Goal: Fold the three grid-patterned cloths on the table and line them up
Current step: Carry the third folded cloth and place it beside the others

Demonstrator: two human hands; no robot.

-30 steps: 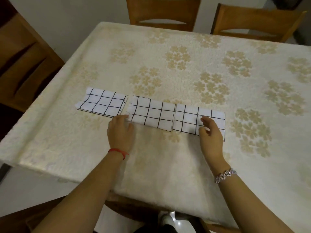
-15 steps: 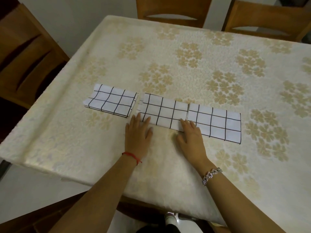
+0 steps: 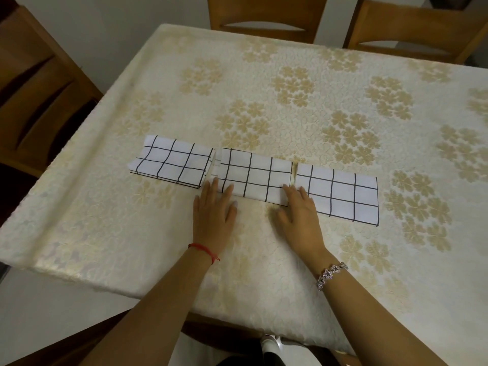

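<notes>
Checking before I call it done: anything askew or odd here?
Minor only. The left cloth bows at its outer end, and its layers fan out instead of lying square. A thin gap separates the middle cloth from the right cloth, while left and middle appear to touch.

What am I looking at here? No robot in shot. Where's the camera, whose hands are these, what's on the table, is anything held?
There is no machine: a person works with bare hands. The single picture comes from a wide-angle camera worn on their head, looking forward and down, so the arms enter from the bottom edge. On the table, under a cream flowered cover, three folded grid-patterned cloths lie in a row, nearly end to end: left cloth, middle cloth, right cloth. The left hand and right hand lie flat, fingers straight, fingertips on the middle cloth's near corners. Nothing is gripped. Wooden chairs stand around the table.
</notes>
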